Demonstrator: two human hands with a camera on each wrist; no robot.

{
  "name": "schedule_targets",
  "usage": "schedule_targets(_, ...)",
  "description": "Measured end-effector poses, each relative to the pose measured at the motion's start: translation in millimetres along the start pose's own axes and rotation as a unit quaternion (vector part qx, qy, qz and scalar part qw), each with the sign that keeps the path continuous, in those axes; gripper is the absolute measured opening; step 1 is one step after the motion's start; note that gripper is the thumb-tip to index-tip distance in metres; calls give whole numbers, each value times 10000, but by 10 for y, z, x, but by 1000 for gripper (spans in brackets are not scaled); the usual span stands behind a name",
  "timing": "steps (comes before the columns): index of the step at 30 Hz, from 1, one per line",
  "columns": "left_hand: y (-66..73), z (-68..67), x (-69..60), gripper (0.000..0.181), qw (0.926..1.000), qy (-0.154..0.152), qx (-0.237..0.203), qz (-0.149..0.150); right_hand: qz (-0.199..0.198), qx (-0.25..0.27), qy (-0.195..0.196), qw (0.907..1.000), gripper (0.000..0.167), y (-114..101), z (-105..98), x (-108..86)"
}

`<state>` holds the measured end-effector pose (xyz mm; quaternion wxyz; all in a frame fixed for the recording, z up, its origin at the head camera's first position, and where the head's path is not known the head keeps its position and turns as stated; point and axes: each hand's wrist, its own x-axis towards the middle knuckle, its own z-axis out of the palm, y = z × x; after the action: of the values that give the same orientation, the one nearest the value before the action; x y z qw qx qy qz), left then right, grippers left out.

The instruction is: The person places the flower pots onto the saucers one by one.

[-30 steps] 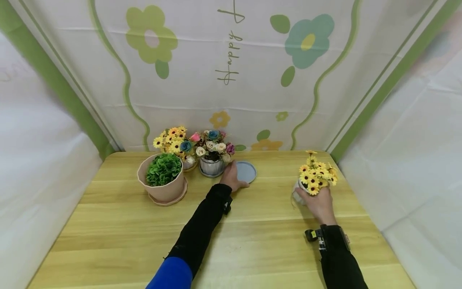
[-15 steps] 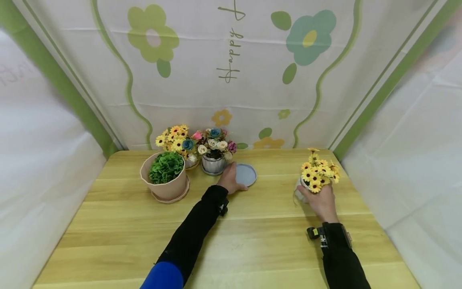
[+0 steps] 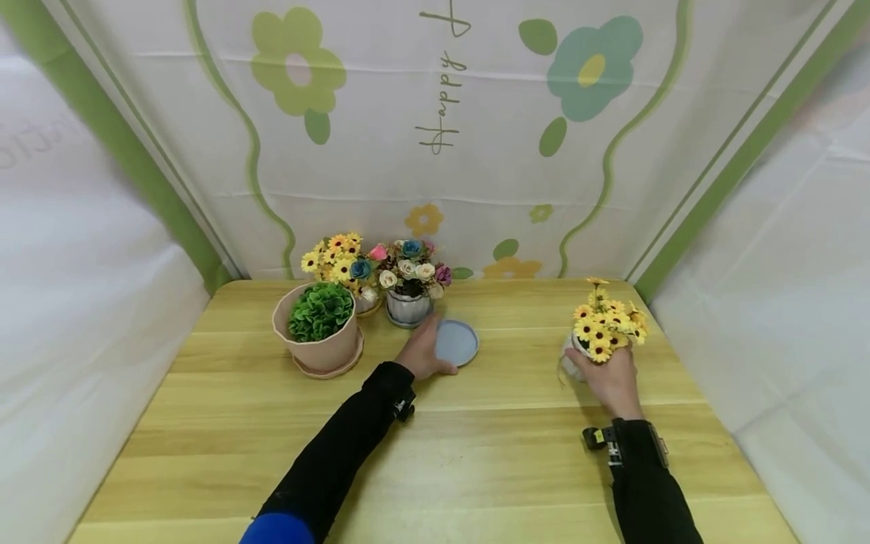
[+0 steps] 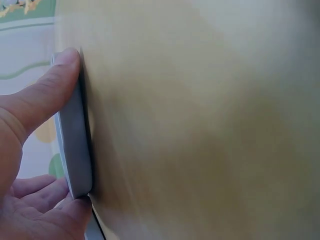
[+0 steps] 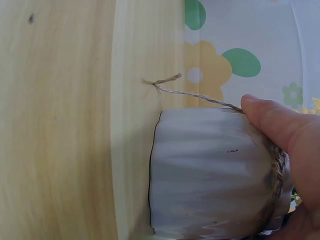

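In the head view my left hand [image 3: 423,351] holds a round blue-grey saucer [image 3: 458,344] by its rim, just in front of the middle flowerpots. The left wrist view shows the thumb on one side of the saucer [image 4: 75,145] and the fingers on the other; it lies on or very close to the tabletop. At the right, my right hand [image 3: 614,381] grips a whitish flowerpot [image 3: 573,361] of yellow daisy-like flowers [image 3: 601,332]. Twine circles the top of this fluted flowerpot [image 5: 210,170], under the thumb. Whether its base touches the wood I cannot tell.
A pink pot [image 3: 319,351] with green foliage stands on a matching saucer at the left. Behind it are yellow flowers [image 3: 336,261] and a grey pot [image 3: 408,308] of mixed roses on its own saucer. A printed cloth [image 3: 381,166] closes the wooden table's back.
My left hand has drawn the saucer toward me and slightly left, away from the grey rose pot. The right hand keeps its grip at the same spot. The head view has shifted a little.
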<state>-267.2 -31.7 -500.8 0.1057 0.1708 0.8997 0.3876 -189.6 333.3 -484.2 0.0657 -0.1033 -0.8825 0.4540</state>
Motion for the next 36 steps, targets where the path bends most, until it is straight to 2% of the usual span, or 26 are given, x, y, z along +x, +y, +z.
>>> schedule_targets(10,-39,-48,-314,114,9997,-128,131,175,-80,-14,25,10000,114,-10,2,-11)
schedule_targets(19,-129,-41,-593,114,9995,-117,64,284,-74,-29,3,10000,117,22,9,3)
schedule_targets(28,-118,-39,-872,112,9993,-142,-92,336,1,-46,-41,10000,118,15,-7,-8)
schedule_targets(36,-142,-33,-1039,113,9992,-134,-65,374,-70,-175,-41,9998,118,-2,23,-10)
